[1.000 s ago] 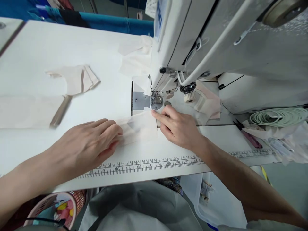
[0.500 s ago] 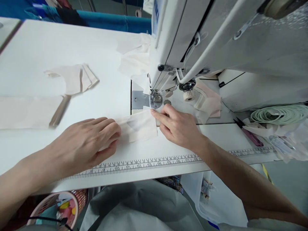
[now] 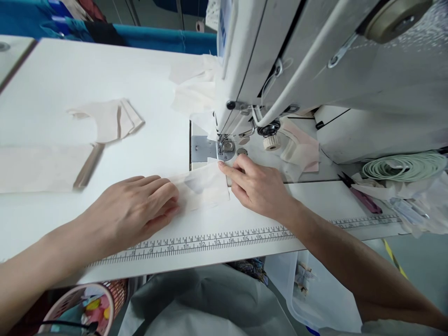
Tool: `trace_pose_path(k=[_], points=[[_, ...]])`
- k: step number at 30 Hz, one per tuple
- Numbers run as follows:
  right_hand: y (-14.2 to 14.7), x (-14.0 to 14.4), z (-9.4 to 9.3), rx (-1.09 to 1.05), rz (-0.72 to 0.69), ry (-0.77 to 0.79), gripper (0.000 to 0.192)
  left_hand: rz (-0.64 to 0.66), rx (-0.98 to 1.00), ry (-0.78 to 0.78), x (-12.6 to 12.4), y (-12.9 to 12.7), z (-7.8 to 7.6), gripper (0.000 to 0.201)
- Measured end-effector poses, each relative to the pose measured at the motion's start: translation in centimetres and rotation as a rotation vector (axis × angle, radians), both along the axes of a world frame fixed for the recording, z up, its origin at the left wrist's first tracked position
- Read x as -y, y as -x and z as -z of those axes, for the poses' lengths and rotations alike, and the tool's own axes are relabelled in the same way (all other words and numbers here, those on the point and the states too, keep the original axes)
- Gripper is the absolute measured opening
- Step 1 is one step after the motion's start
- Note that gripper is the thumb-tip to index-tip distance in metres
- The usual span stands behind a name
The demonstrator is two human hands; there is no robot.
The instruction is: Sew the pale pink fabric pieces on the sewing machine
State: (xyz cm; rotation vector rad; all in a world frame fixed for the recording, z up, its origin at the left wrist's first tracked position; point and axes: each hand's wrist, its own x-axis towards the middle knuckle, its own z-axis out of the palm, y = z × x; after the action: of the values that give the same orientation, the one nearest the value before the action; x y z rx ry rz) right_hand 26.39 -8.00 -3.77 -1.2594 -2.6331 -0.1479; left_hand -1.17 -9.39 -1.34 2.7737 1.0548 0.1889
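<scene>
A thin, pale cream fabric piece [image 3: 206,186] lies on the table in front of the sewing machine's needle plate [image 3: 204,148]. My left hand [image 3: 140,205] is closed at the left end of this piece, its fingers curled over the cloth and the thumb tucked beneath. At the upper right corner, the index fingertip of my right hand [image 3: 257,184] presses on the fabric, just below the presser foot [image 3: 221,140]. The other fingers of that hand are folded in. What lies under my left fingers is hidden.
More cut fabric pieces [image 3: 108,121] and a long folded strip [image 3: 42,168] lie left. A printed ruler [image 3: 210,240] runs along the front edge. At right are thread snips [image 3: 366,200] and a coiled green cord [image 3: 402,165]. Below stand a pink basket [image 3: 114,296] and a plastic bin [image 3: 325,289].
The view has tilted slightly, so the machine and far table sit a little lower. My left hand has edged slightly right; my right fingertip stays at the fabric's corner.
</scene>
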Motion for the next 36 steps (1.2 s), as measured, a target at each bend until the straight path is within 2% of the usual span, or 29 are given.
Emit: trace_pose_path(k=[4,9,16,26,31,36], points=[[0.1,0.0,0.0,0.002,0.009,0.009,0.044,-0.003,0.024,-0.012,0.2,-0.3,-0.3,0.023],[0.0,0.0,0.1,0.001,0.004,-0.006,0.044,0.131,0.118,-0.130,1.4,-0.9,-0.8,0.018],[-0.1,-0.1,0.2,-0.017,-0.017,-0.041,0.043,0.221,0.178,-0.193,1.5,-0.7,0.0,0.014],[0.1,-0.1,0.2,0.016,-0.004,-0.043,0.043,0.226,0.188,-0.126,1.1,-0.8,0.2,0.012],[0.0,0.0,0.2,0.021,0.004,-0.025,0.044,0.159,0.239,-0.135,1.0,-0.9,0.2,0.024],[-0.3,0.2,0.1,-0.043,-0.060,-0.096,0.041,0.151,0.246,-0.132,1.0,-0.9,0.2,0.025]])
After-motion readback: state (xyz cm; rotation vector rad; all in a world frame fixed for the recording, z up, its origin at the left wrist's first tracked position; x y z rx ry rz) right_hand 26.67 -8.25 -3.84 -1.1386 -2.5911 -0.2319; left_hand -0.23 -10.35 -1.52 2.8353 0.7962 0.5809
